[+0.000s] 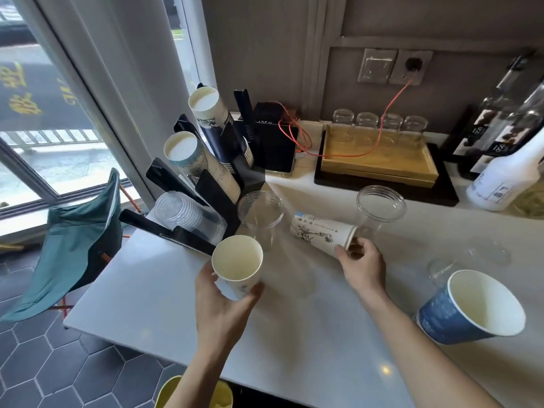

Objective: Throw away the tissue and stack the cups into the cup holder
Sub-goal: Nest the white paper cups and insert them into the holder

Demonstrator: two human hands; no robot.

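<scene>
A: How much is done?

B: Cups are already stacked in the holder [217,184] at the left: two rows of paper cups and one row of clear cups. No tissue is seen on the counter [294,319]. It may have been thrown away, but that cannot be told from here.

A: What is left?

B: Loose cups are left on the counter. From left to right: a white cup [238,266] is held up, a clear cup [260,220] is standing just behind it, a printed cup [322,233] is lying on its side, a second clear cup [379,207] is standing behind that one, and a blue cup [471,309] is lying at the right. Some clear things are lying near the blue cup, but they are too faint to be named.

A: What is held?

B: The white cup is held by the left hand [223,307]. The fingers are wrapped around its lower half, and its mouth is turned up. The rim of the printed cup is pinched by the right hand [363,265], with the fingers curled over its open end.

A: Where is the holder from the hands?

B: It is just up and left of the left hand, and near it. The right hand is farther away.
</scene>
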